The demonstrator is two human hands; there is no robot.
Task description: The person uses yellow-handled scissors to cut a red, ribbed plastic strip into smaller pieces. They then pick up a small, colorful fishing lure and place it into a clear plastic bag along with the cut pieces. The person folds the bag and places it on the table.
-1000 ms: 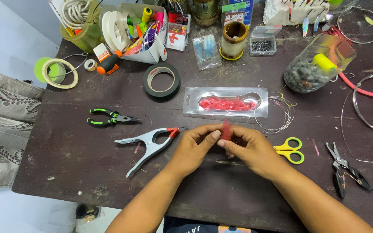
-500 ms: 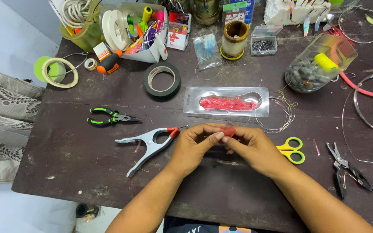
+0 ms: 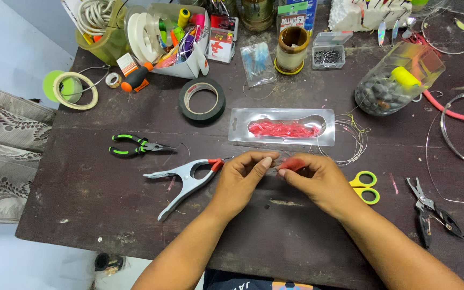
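Red and soft, a small lure piece (image 3: pixel 292 164) sits pinched in the fingertips of the right hand (image 3: pixel 318 180), while the left hand (image 3: pixel 241 174) closes thumb and forefinger just beside it at the middle of the dark surface (image 3: pixel 108 215); a grey spring clamp (image 3: pixel 186 180) lies touching the left hand's left side; yellow scissors (image 3: pixel 365 187) lie right of the right hand. Just beyond the hands lies a clear blister pack (image 3: pixel 283 127) of red lures, black tape (image 3: pixel 202 100) farther left.

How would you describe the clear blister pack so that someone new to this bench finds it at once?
On the dark table, look just beyond the two hands, right of the roll of black tape. The blister pack lies flat there; it alone is a clear plastic rectangle with red strands inside.
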